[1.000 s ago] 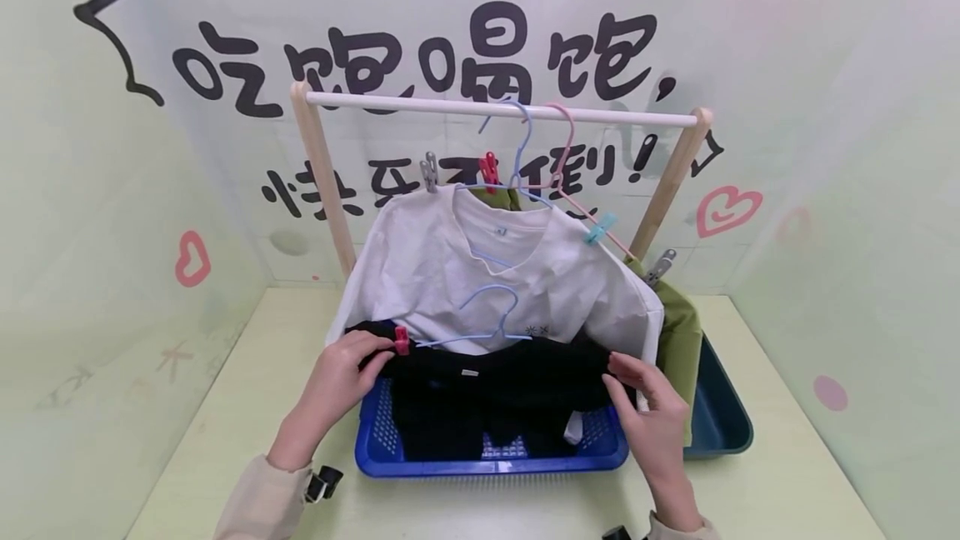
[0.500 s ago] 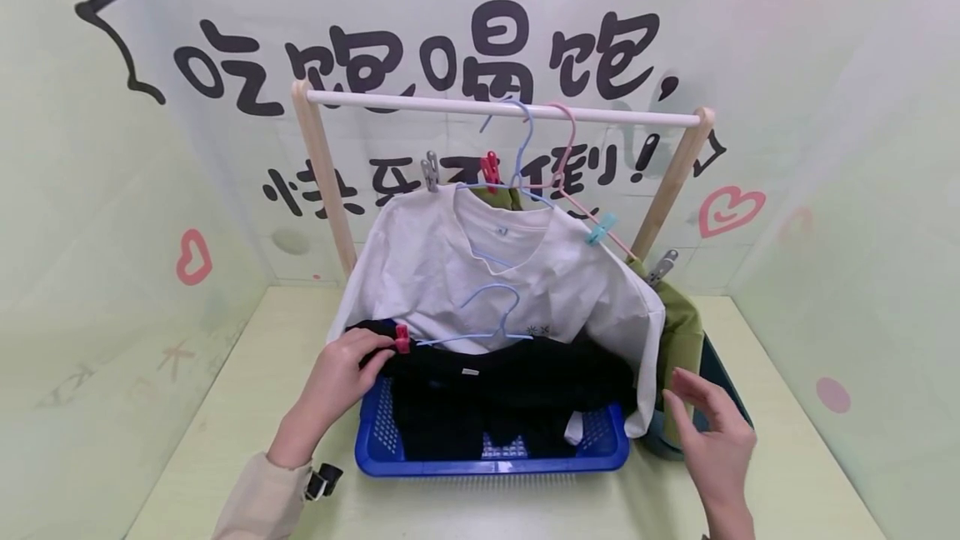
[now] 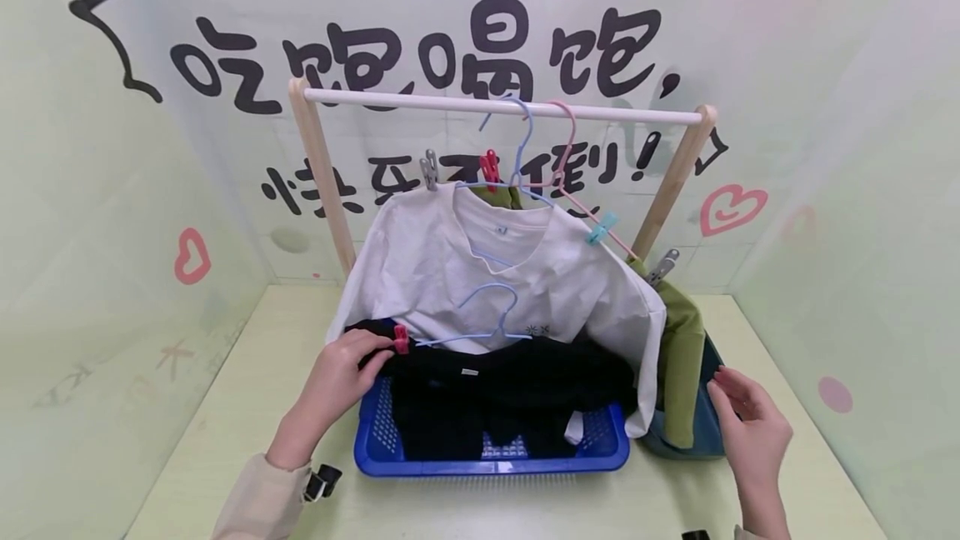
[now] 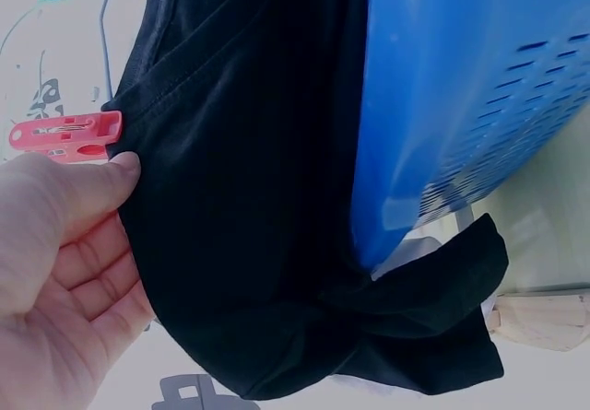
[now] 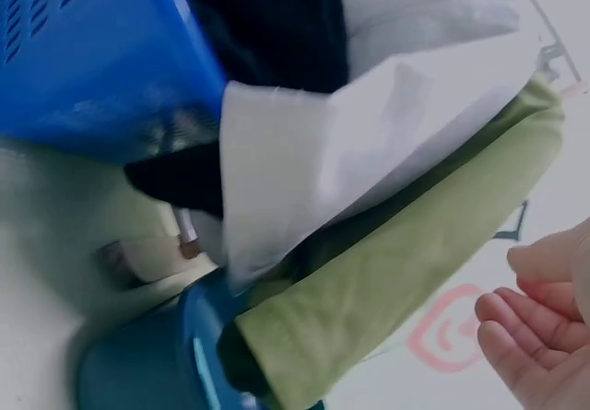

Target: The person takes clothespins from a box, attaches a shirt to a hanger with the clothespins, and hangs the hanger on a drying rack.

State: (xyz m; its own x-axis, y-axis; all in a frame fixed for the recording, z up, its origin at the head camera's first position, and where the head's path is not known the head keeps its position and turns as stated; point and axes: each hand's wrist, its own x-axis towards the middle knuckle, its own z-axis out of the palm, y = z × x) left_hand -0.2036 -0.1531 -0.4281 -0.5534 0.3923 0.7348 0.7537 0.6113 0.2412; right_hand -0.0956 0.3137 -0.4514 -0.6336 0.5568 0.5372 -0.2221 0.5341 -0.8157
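My left hand (image 3: 348, 365) pinches the shoulder edge of a black shirt (image 3: 510, 382), thumb on the cloth in the left wrist view. Right beside the thumb, a red clothespin (image 4: 69, 135) is clipped to that edge. A light blue hanger (image 3: 498, 319) shows its hook above the shirt's neckline; its ends are hidden. The shirt lies over a blue basket (image 3: 491, 467), a sleeve hanging down by the basket in the left wrist view. My right hand (image 3: 753, 432) holds nothing, fingers loosely bent, at the right side of a dark teal bin (image 3: 708, 432).
Behind, a white long-sleeved shirt (image 3: 420, 257) and a green garment (image 3: 681, 357) hang from a rack with a white rod (image 3: 420, 102). Grey clothespins (image 3: 429, 169), a red clothespin (image 3: 489, 169) and a turquoise clothespin (image 3: 602, 229) are clipped there. Bare table (image 3: 225, 407) shows at left.
My right hand has let go of the black shirt's right shoulder and moved right, past the green sleeve to the teal bin. My left hand stays at the red clothespin.
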